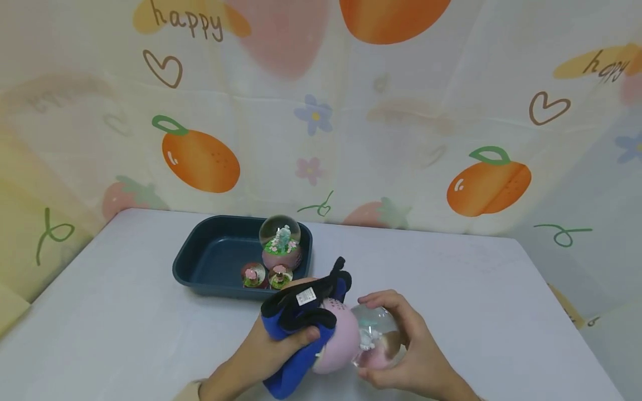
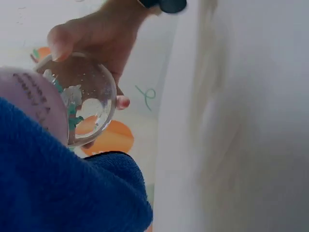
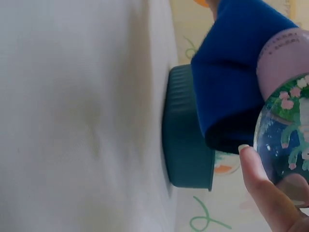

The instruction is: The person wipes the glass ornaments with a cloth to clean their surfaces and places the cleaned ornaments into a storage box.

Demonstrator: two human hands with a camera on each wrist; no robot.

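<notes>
A snow globe with a pink base [image 1: 342,341] and a clear glass dome lies tipped sideways between my hands, its dome toward the right. My left hand [image 1: 266,348] grips a blue cloth [image 1: 293,370] with black edging and a white label, bunched against the base, thumb on top. Around the glass dome [image 2: 94,92] curl the fingers and thumb of my right hand [image 1: 418,353]. Pale green and white figures show inside the glass, and pink flowers [image 3: 287,103] appear there in the right wrist view. Dark lettering marks the pink base.
Behind my left hand, a dark teal tray [image 1: 213,264] stands on the white table [image 1: 436,278]. At its right end sit a larger snow globe [image 1: 282,262] and two small globes, one [image 1: 253,275] left of the other [image 1: 280,277]. A fruit-print curtain [image 1: 391,139] hangs behind.
</notes>
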